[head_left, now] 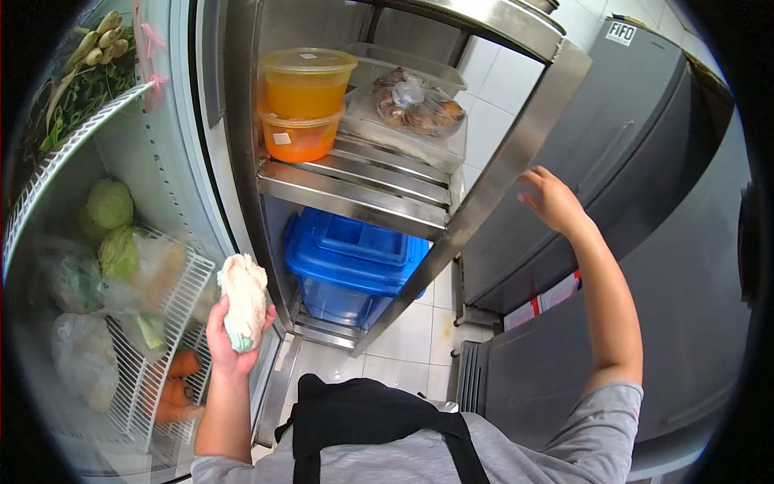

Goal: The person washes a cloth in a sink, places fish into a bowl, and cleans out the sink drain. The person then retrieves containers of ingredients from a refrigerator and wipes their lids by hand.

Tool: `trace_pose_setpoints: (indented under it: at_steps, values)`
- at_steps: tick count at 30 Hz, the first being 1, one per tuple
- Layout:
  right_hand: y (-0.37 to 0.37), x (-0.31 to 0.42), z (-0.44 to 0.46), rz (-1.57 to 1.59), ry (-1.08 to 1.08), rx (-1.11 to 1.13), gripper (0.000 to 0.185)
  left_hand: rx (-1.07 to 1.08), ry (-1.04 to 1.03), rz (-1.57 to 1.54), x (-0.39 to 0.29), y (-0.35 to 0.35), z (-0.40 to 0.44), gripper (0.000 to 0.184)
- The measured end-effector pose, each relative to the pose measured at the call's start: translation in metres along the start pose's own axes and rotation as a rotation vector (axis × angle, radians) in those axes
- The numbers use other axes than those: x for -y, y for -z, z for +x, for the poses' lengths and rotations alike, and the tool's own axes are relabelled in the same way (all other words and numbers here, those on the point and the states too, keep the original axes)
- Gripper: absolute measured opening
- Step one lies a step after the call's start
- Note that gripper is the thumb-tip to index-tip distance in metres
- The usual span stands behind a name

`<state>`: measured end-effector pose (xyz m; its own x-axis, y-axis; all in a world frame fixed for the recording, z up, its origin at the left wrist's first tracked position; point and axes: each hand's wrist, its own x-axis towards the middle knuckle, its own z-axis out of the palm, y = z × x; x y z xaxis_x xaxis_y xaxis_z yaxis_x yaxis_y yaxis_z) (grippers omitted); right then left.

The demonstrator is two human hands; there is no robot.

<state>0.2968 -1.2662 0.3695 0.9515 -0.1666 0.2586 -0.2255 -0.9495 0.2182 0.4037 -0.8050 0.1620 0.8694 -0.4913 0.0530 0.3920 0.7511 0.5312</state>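
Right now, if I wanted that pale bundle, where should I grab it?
Probably the free end of the pale bundle, coming from the metal rack's side: it's long, the left hand holds its green-edged lower part, and the other end sticks out beyond.

Looks like a commercial kitchen's storage area: shows a slatted stainless-steel rack [355, 201] bearing round yellow-orange plastic tubs [302, 95], vegetable-laden white wire shelves [184, 292] left of it, tall grey FIFO-stickered cabinet [601, 105] right of it.

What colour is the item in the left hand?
The item is cream with a pale-green end; head view.
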Motion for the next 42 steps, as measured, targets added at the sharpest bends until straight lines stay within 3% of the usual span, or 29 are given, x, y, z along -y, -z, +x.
trace_pose_setpoints:
  at_steps: [1, 2, 4, 5, 7, 10, 12, 14, 16, 17, 20, 22, 24, 26, 28, 30, 33, 34, 36, 38, 40, 42]
  values:
    - [-0.015, -0.006, 0.021, 0.06, 0.024, -0.106, 0.038, -0.077, -0.02, -0.022, 0.0, -0.011, -0.001, 0.047]
    - [-0.032, -0.013, 0.05, 0.369, 0.066, -0.071, 0.051, -0.155, -0.041, -0.044, 0.0, -0.017, 0.0, 0.047]
    - [-0.071, -0.012, 0.093, 0.686, 0.134, -0.038, 0.064, -0.14, -0.053, 0.0, 0.001, -0.02, 0.009, 0.049]
    - [-0.084, 0.001, 0.116, 0.431, 0.183, -0.325, 0.073, -0.102, -0.068, 0.116, 0.003, -0.032, 0.018, 0.051]
    - [-0.095, 0.023, 0.155, 0.195, 0.249, -0.642, 0.083, -0.05, -0.135, 0.318, 0.009, -0.059, 0.037, 0.055]
    - [-0.098, 0.042, 0.19, 0.393, 0.295, -0.729, 0.077, 0.044, -0.219, 0.355, 0.025, -0.099, 0.07, 0.062]
    - [-0.11, 0.041, 0.21, 0.642, 0.185, -0.586, 0.066, 0.032, -0.242, 0.376, 0.039, -0.118, 0.091, 0.061]
    - [-0.098, 0.043, 0.21, 0.707, 0.157, -0.623, 0.056, 0.036, -0.329, 0.424, 0.053, -0.142, 0.108, 0.058]
    - [-0.094, 0.039, 0.199, 0.943, 0.302, -0.561, 0.059, 0.107, -0.513, 0.669, 0.067, -0.157, 0.122, 0.06]
    - [-0.084, 0.04, 0.184, 0.944, 0.302, -0.575, 0.059, 0.118, -0.519, 0.674, 0.074, -0.164, 0.128, 0.06]
    - [-0.068, 0.017, 0.151, 0.909, 0.582, -0.519, 0.057, 0.186, -0.799, 0.876, 0.094, -0.177, 0.149, 0.06]
    - [-0.084, -0.023, 0.158, 1.324, 0.367, -0.234, 0.069, 0.156, -0.848, 0.999, 0.103, -0.177, 0.167, 0.057]
    - [-0.106, -0.046, 0.19, 1.446, 0.178, -0.576, 0.056, 0.101, -0.93, 1.107, 0.11, -0.177, 0.183, 0.054]
    - [-0.149, -0.076, 0.214, 1.309, -0.129, -0.529, 0.049, 0.03, -0.883, 1.423, 0.116, -0.174, 0.186, 0.054]
    - [-0.178, -0.083, 0.214, 1.299, -0.127, -0.5, 0.046, 0.046, -0.939, 1.48, 0.117, -0.191, 0.18, 0.052]
    - [-0.184, -0.073, 0.205, 1.285, -0.106, -0.466, 0.042, 0.349, -1.079, 1.987, 0.112, -0.208, 0.167, 0.051]
    - [-0.163, -0.048, 0.172, 1.164, 0.129, -0.725, 0.033, 0.323, -1.146, 1.889, 0.121, -0.2, 0.166, 0.053]
    - [-0.156, -0.042, 0.16, 1.17, 0.144, -0.718, 0.033, 0.323, -1.204, 1.795, 0.122, -0.195, 0.167, 0.054]
    - [-0.146, -0.035, 0.136, 1.433, 0.198, -0.88, 0.03, 0.249, -1.236, 1.707, 0.128, -0.19, 0.167, 0.051]
    - [-0.159, -0.031, 0.11, 1.448, 0.262, -1.114, 0.027, 0.036, -1.037, 0.796, 0.137, -0.19, 0.165, 0.043]
    - [-0.146, -0.014, 0.069, 1.319, 0.739, -1.227, 0.023, 0.053, -1.198, 0.885, 0.14, -0.192, 0.157, 0.036]
    - [-0.099, 0.01, 0.033, 1.033, 0.946, -0.935, 0.022, 0.235, -1.111, 0.953, 0.155, -0.206, 0.141, 0.036]
